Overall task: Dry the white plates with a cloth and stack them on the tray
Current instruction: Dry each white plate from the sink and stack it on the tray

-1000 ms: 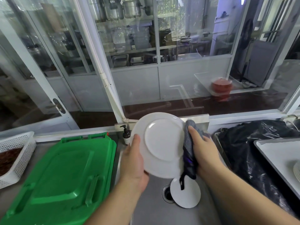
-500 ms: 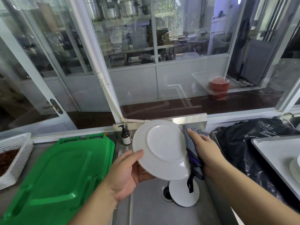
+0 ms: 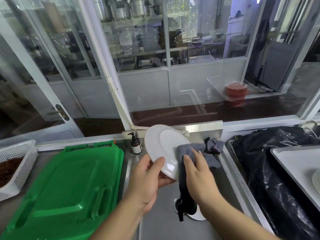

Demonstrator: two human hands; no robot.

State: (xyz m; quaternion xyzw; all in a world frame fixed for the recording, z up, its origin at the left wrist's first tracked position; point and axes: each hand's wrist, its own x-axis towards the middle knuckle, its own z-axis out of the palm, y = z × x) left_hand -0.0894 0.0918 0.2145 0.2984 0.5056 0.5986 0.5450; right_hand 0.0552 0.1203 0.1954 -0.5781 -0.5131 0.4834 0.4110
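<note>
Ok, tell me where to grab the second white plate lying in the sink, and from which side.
Take the plate in the sink by its near-right rim, coming from above on the right. It lies flat beside the drain, and the hanging grey cloth and the right hand hide its far-left part. A pinch grip with a fingertip slid under the edge probably suits it.
</note>
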